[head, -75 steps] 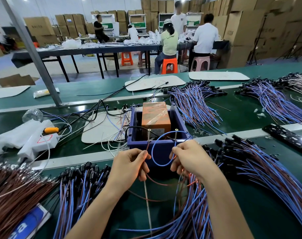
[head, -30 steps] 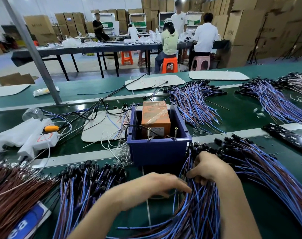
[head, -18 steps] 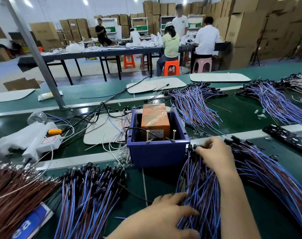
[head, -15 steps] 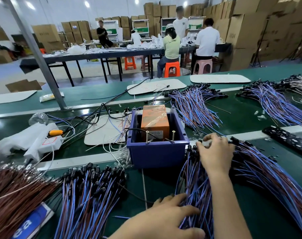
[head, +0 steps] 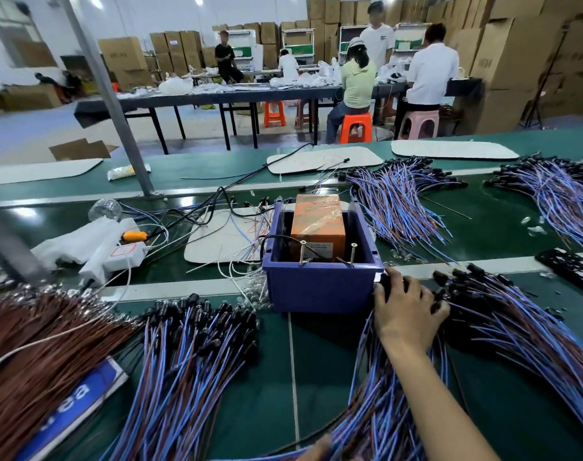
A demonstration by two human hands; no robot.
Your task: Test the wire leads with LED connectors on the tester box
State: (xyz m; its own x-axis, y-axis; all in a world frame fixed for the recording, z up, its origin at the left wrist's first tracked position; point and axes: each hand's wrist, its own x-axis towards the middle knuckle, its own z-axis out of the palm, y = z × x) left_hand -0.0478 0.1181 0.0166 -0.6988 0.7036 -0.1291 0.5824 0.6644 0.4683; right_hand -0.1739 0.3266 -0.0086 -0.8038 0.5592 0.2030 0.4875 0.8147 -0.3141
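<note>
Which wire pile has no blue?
The brown pile at the near left edge; all the others have blue wires mixed in.

The right hand grips black connectors beside the blue box. The left hand barely shows below.

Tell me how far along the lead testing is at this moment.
Done: possibly the left pile beside the tester box, though nothing marks it as tested. In hand: the right hand digs into the connector ends of the right pile, picking a lead; whether its grip has closed on one is unclear. Still to do: no lead touches the two pins, and large piles remain.
</note>
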